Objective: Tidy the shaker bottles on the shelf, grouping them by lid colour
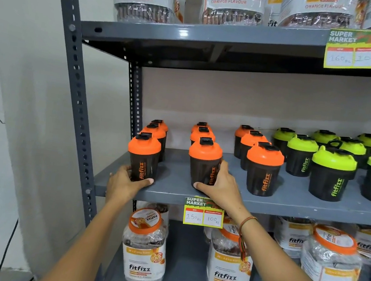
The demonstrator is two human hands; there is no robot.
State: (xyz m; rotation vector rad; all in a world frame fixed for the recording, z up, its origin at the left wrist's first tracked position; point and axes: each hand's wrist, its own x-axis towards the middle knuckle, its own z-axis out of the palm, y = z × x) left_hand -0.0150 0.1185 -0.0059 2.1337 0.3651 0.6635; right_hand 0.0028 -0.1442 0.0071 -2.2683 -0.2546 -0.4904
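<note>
Two hands, left hand (pixel 125 181) and right hand (pixel 218 183), each clasp a smooth, tapered, dark orange-lidded shaker (pixel 143 156) on the grey metal shelf (pixel 288 204).

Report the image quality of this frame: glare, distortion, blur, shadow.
Head view: wide-angle bend bows the shelf upright; a glare spot sits on the upper shelf edge; the price tag at top right is soft and its numbers faint; shade darkens the underside of that shelf; both hands, left hand and right hand, and the shaker bottles look sharp.
</note>
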